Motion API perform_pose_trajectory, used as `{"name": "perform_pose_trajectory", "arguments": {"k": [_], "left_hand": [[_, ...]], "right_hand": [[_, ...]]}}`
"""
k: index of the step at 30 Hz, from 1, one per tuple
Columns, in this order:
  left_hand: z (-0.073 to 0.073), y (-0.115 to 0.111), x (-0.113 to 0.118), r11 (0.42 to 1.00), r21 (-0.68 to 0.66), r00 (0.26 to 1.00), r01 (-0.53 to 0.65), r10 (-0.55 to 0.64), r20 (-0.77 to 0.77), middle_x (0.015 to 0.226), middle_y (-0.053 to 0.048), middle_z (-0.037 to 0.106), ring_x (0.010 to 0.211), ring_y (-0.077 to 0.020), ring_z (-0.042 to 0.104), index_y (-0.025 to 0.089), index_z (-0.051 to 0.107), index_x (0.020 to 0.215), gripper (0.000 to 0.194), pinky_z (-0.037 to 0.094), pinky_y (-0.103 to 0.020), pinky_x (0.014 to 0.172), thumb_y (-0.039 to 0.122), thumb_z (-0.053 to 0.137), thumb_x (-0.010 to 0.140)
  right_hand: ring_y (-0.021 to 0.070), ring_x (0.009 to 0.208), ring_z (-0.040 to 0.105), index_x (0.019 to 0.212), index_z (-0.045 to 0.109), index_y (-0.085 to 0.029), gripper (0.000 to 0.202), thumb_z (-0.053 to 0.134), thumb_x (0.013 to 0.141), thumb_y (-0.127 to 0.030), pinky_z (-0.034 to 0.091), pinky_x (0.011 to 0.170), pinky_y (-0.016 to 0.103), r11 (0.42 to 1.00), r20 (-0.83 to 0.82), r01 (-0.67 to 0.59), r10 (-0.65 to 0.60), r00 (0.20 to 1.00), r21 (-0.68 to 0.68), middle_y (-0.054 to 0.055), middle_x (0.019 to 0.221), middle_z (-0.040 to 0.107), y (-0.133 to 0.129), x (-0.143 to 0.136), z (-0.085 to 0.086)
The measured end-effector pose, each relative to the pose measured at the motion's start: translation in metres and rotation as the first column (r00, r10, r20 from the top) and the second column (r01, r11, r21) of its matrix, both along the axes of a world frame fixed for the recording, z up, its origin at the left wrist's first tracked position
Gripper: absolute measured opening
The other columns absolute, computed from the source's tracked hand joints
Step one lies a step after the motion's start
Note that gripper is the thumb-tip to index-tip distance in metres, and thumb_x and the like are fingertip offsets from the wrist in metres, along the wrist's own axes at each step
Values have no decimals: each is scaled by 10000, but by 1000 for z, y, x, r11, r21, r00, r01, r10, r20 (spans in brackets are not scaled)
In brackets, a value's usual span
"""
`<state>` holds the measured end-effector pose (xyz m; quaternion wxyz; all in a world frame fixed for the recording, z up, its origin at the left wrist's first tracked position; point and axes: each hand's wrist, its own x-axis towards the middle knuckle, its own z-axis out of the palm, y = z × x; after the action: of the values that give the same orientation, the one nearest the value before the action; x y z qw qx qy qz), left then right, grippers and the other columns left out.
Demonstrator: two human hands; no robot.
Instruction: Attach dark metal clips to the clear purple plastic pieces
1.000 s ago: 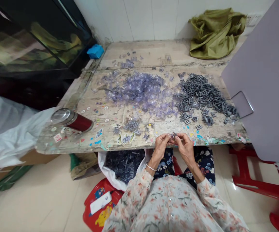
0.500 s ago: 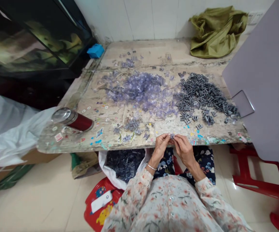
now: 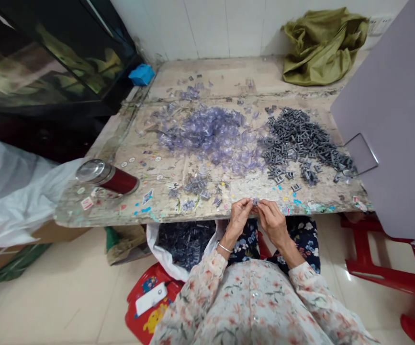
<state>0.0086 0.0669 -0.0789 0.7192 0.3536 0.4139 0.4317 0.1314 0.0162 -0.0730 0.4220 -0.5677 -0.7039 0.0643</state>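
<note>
At the table's front edge, my left hand (image 3: 240, 216) and my right hand (image 3: 272, 219) meet around a small grey plastic piece (image 3: 255, 202). Both hands pinch it between fingertips, which partly cover it. Ahead and to the right lies a heap of dark grey plastic pieces (image 3: 300, 139). Clear, purplish plastic pieces (image 3: 210, 127) are spread over the middle of the table. A smaller cluster of grey pieces (image 3: 197, 184) sits left of my hands.
The worn wooden table (image 3: 121, 211) carries a red thermos (image 3: 116, 179) at left and an olive cloth sack (image 3: 324, 48) at back right. Below the edge, a white sack (image 3: 153, 244) holds dark pieces. A grey panel (image 3: 390, 120) stands at right, above a red stool (image 3: 383, 273).
</note>
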Motion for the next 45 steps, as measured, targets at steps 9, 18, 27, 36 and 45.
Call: {"name": "perform_pose_trajectory", "arguments": {"k": [9, 18, 27, 36, 45], "left_hand": [[-1, 0, -1, 996, 89, 995, 28, -19, -103, 640, 8, 643, 598, -126, 589, 134, 687, 755, 321, 495, -258, 665, 450, 741, 741], [0, 2, -9, 978, 134, 981, 160, -142, -134, 682, 3, 621, 630, -121, 571, 128, 679, 792, 342, 468, -241, 660, 469, 702, 780], [-3, 4, -10, 971, 133, 970, 197, -174, -167, 686, 0, 631, 611, -123, 570, 127, 692, 809, 349, 477, -244, 647, 475, 702, 781], [1, 4, -12, 976, 114, 976, 187, -171, -132, 660, 7, 610, 607, -117, 561, 131, 686, 786, 334, 466, -235, 643, 463, 709, 774], [-1, 5, -10, 984, 93, 981, 154, -140, -138, 620, 12, 602, 566, -104, 558, 137, 655, 712, 364, 470, -230, 623, 494, 715, 754]], "right_hand": [[215, 979, 624, 1044, 636, -206, 183, 469, 971, -192, 545, 861, 386, 999, -94, 31, -35, 995, -44, 100, 1001, 650, 0, 0, 3], [221, 992, 620, 1234, 581, -209, 310, 538, 928, -198, 535, 874, 375, 938, -222, -153, 85, 971, -311, 105, 1110, 614, 5, 18, 18], [213, 913, 613, 1133, 602, -192, 233, 585, 902, -215, 522, 804, 347, 927, -189, -160, 99, 977, -340, 86, 1012, 616, 7, 22, 22], [203, 869, 615, 1080, 630, -208, 171, 559, 925, -224, 506, 762, 324, 943, -173, -166, 120, 978, -287, 73, 975, 628, 8, 17, 24], [199, 857, 606, 1044, 629, -203, 140, 550, 930, -216, 485, 750, 314, 957, -150, -130, 93, 984, -259, 69, 946, 625, 9, 13, 18]]}}
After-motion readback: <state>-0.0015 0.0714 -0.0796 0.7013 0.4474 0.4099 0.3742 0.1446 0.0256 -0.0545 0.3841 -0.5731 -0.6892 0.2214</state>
